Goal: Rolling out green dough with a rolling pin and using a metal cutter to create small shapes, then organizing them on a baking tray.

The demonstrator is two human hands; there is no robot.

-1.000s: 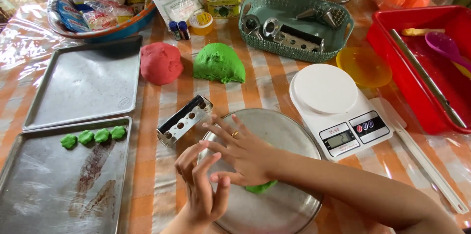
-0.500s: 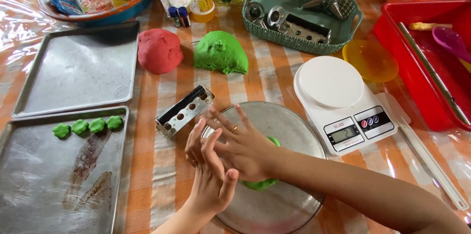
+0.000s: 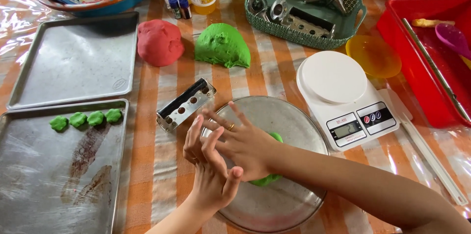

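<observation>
My left hand [image 3: 211,172] is palm up over the near-left rim of a round metal plate [image 3: 294,116]. My right hand [image 3: 243,143] lies palm down across it, fingers spread, palms pressed together. Whatever sits between the palms is hidden. A lump of green dough [image 3: 267,181] lies on the plate, partly under my right wrist. A perforated metal mould [image 3: 185,104] rests just beyond my fingertips. Farther back sit a large green dough mound [image 3: 223,45] and a red dough mound [image 3: 159,42].
Two metal baking trays sit on the left; the near tray [image 3: 29,180] carries several small green dough pieces [image 3: 86,118], the far tray [image 3: 73,62] is bare. A white kitchen scale [image 3: 343,96], orange bowl [image 3: 373,56], red bin [image 3: 422,67] and green basket [image 3: 304,37] stand to the right and behind.
My right hand has slid forward and to the left across my left palm, fingers spreading wider. The left hand has turned more palm up.
</observation>
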